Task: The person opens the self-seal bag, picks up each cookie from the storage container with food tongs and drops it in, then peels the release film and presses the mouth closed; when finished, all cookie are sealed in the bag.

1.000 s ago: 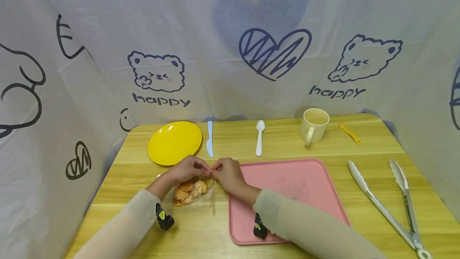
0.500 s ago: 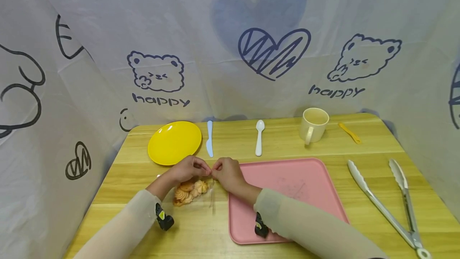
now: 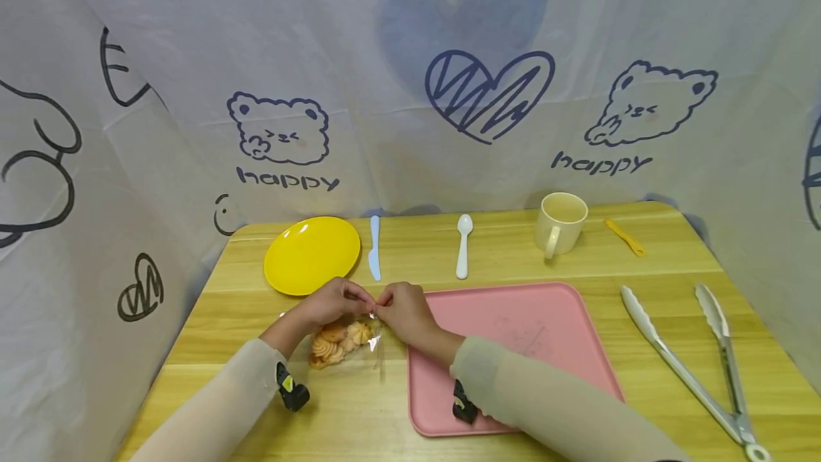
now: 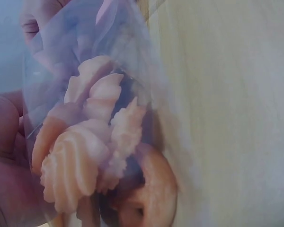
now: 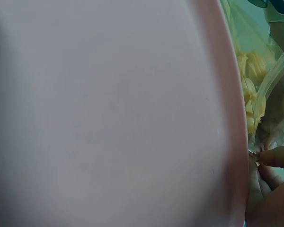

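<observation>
A clear plastic bag of cookies (image 3: 343, 342) hangs below both hands, left of the pink tray. Ridged piped cookies (image 4: 73, 165) fill the bag in the left wrist view, with a ring-shaped one (image 4: 156, 187) at the bottom. My left hand (image 3: 336, 302) pinches the bag's top between thumb and fingers. Close against it, my right hand (image 3: 409, 311) pinches the same top edge, its fingertips meeting the left ones. In the right wrist view the bag's edge (image 5: 273, 73) runs down to the pinching fingers (image 5: 277, 157).
The pink tray (image 3: 513, 312) lies under my right forearm. Behind are a yellow plate (image 3: 312, 255), a blue knife (image 3: 375, 248), a white spoon (image 3: 463, 247), a cream mug (image 3: 561, 223) and a small yellow utensil (image 3: 624, 237). Metal tongs (image 3: 695, 376) lie spread at the right.
Both hands stay almost in place, fingertips together at the bag's top. The plastic near the fingers has shifted slightly and now shows bright glints.
</observation>
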### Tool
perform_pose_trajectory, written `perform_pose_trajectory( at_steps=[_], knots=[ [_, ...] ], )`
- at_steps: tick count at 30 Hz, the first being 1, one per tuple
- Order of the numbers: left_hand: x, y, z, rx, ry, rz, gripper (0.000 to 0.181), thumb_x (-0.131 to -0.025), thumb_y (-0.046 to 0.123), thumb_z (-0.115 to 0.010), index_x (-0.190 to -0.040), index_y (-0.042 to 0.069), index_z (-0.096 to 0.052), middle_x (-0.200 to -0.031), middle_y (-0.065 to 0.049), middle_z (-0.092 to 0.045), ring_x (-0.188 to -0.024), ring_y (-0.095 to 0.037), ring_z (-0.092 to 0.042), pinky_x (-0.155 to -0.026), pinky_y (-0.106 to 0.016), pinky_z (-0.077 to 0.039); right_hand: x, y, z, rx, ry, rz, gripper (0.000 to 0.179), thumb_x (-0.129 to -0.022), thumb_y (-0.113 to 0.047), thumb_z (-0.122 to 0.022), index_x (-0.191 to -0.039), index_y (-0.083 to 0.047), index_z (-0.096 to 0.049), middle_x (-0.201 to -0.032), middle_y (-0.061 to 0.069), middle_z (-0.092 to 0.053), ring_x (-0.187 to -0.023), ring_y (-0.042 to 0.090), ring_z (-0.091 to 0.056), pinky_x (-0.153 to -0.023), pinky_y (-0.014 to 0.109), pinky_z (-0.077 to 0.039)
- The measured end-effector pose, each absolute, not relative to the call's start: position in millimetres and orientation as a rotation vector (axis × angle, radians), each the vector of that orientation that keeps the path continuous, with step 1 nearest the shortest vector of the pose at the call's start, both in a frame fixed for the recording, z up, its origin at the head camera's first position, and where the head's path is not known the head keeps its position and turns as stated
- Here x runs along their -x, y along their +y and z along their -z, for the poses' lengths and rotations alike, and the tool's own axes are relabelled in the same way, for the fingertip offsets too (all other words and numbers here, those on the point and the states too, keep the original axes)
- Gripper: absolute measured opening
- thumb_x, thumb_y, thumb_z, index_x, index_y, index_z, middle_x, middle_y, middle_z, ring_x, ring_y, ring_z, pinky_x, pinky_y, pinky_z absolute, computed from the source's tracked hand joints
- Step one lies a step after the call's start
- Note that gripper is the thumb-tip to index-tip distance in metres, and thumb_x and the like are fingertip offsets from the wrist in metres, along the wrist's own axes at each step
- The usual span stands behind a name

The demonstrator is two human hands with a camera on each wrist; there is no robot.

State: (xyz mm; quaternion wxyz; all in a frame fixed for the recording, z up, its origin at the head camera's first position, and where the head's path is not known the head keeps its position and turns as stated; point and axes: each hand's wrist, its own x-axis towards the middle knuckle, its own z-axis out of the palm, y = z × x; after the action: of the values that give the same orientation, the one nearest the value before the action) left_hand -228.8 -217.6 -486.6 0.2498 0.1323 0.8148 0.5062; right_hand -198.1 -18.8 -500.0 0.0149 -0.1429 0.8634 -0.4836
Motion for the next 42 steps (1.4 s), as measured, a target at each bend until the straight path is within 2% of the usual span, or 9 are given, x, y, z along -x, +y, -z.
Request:
perform_pose_trajectory(
  at_steps=[6, 14, 18, 24, 30, 36, 42],
  knots=[
    [228.8, -218.1, 486.8, -0.350, 2.221, -1.369, 0.018, -0.098, 0.006, -0.068, -0.107, -0.008, -0.076, -0.094, -0.010, -0.076, -0.076, -0.013, -0.054, -0.066, -0.020, -0.045, 198.3, -20.6, 500.1, 0.482, 2.751, 1.452, 0.021, -0.089, -0.015, -0.083, -0.072, -0.009, -0.072, -0.067, -0.003, -0.067, -0.057, 0.005, -0.051, -0.051, 0.018, -0.044],
    [227.7, -215.9, 485.1, -0.361, 2.223, -1.381, 0.017, -0.098, 0.006, -0.068, -0.104, -0.008, -0.076, -0.092, -0.005, -0.077, -0.080, -0.013, -0.058, -0.071, -0.021, -0.049, 197.5, -21.8, 499.7, 0.481, 2.758, 1.446, 0.023, -0.090, -0.012, -0.081, -0.071, -0.011, -0.067, -0.065, -0.004, -0.062, -0.057, 0.007, -0.051, -0.051, 0.018, -0.045],
    [225.6, -215.1, 482.9, -0.370, 2.221, -1.384, 0.017, -0.099, 0.005, -0.066, -0.104, -0.009, -0.075, -0.092, -0.008, -0.076, -0.079, -0.014, -0.058, -0.070, -0.020, -0.049, 197.3, -19.5, 500.5, 0.468, 2.731, 1.485, 0.023, -0.089, -0.013, -0.082, -0.071, -0.012, -0.068, -0.065, -0.005, -0.063, -0.057, 0.006, -0.050, -0.051, 0.017, -0.044],
    [224.2, -214.1, 484.1, -0.370, 2.206, -1.402, 0.017, -0.101, 0.002, -0.063, -0.105, -0.010, -0.074, -0.095, -0.013, -0.077, -0.081, -0.013, -0.062, -0.072, -0.019, -0.052, 198.8, -12.5, 500.3, 0.453, 2.690, 1.546, 0.016, -0.087, -0.005, -0.078, -0.073, -0.011, -0.072, -0.067, -0.004, -0.067, -0.057, 0.004, -0.051, -0.052, 0.017, -0.043],
    [225.1, -213.3, 489.0, -0.418, 2.199, -1.398, 0.017, -0.102, 0.001, -0.060, -0.104, -0.011, -0.072, -0.096, -0.018, -0.076, -0.084, -0.012, -0.066, -0.076, -0.019, -0.055, 198.2, -7.4, 498.0, 0.463, 2.672, 1.561, 0.014, -0.086, -0.005, -0.077, -0.074, -0.010, -0.074, -0.069, -0.003, -0.069, -0.061, 0.005, -0.055, -0.056, 0.019, -0.047],
    [225.5, -214.2, 491.5, -0.437, 2.230, -1.375, 0.016, -0.103, 0.001, -0.059, -0.103, -0.009, -0.072, -0.093, -0.016, -0.074, -0.077, -0.012, -0.058, -0.068, -0.018, -0.050, 196.2, -3.0, 496.7, 0.477, 2.641, 1.574, 0.013, -0.089, -0.007, -0.078, -0.076, -0.011, -0.075, -0.072, -0.003, -0.070, -0.065, 0.005, -0.058, -0.060, 0.021, -0.051],
    [222.1, -213.8, 492.0, -0.467, 2.257, -1.364, 0.016, -0.103, 0.001, -0.058, -0.103, -0.008, -0.071, -0.096, -0.017, -0.075, -0.084, -0.013, -0.065, -0.076, -0.019, -0.055, 193.4, 2.0, 497.1, 0.489, 2.600, 1.600, 0.010, -0.091, -0.008, -0.076, -0.081, -0.009, -0.076, -0.078, -0.001, -0.073, -0.069, 0.007, -0.061, -0.064, 0.022, -0.054]
  ],
)
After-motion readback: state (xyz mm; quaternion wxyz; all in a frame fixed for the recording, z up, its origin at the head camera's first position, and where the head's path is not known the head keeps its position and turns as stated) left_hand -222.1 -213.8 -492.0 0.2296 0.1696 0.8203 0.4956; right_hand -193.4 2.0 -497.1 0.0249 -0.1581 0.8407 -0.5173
